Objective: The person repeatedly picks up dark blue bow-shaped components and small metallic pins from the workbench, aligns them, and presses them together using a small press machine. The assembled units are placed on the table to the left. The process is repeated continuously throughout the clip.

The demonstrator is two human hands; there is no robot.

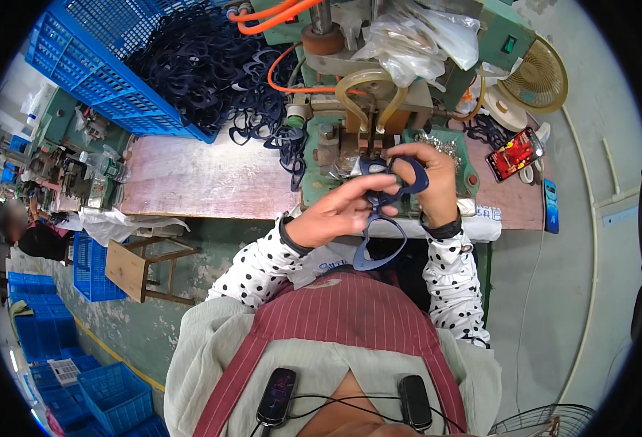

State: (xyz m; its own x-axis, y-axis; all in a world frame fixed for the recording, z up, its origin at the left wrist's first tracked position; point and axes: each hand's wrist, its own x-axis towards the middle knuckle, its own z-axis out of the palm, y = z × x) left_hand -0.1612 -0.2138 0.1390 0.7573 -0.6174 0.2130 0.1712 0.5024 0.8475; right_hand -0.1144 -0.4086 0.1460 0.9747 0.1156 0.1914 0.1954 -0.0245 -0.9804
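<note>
Black chest devices lie opposite the press, where the nearer right hand pinches dark-blue looped pieces trailing away from it, left hand grip unclear.

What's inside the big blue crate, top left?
Inside the blue crate: a jumbled heap of dark looped pieces. More lie beside it on the bench. Whatever sits beneath the heap's top layer is covered, so can't tell.

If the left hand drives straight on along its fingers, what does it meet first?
Probably the dark blue frame at the fingertips of the left hand, then the right hand; depth there is hard to judge.
</note>
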